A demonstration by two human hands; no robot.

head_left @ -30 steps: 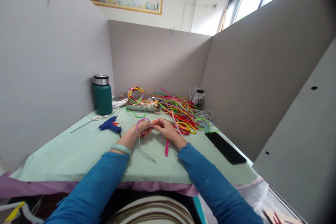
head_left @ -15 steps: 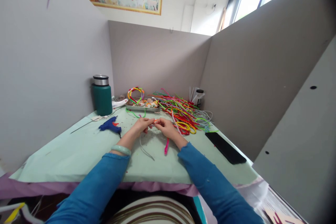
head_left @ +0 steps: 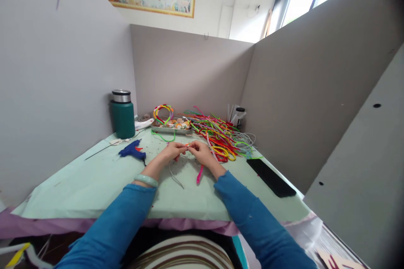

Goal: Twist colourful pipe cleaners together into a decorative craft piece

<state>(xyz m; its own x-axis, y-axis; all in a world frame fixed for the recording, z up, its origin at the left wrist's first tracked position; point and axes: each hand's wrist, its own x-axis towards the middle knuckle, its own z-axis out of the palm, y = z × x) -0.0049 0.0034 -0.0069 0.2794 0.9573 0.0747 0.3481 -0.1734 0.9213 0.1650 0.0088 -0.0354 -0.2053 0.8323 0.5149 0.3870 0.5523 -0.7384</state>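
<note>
My left hand [head_left: 174, 150] and my right hand [head_left: 200, 151] meet fingertip to fingertip above the table, both closed in a pinch. A small orange piece [head_left: 187, 145] shows between the fingertips, mostly covered by them. From under my left hand a thin grey pipe cleaner [head_left: 175, 177] hangs down in a curve. Below my right hand sticks out the fuzzy end of a pink pipe cleaner [head_left: 200, 174]. How these strands join inside the fingers is hidden.
Behind the hands stand a metal tray [head_left: 172, 130] with small pieces and colourful hoops [head_left: 163, 114]. To its right lies a pile of pipe cleaners [head_left: 217, 132]. A blue glue gun [head_left: 133, 150] and a green bottle [head_left: 123, 115] are left, a black phone [head_left: 270, 178] right.
The fingertips have drawn closer together and cover more of the orange piece. The pink end and the grey strand have shifted slightly left.
</note>
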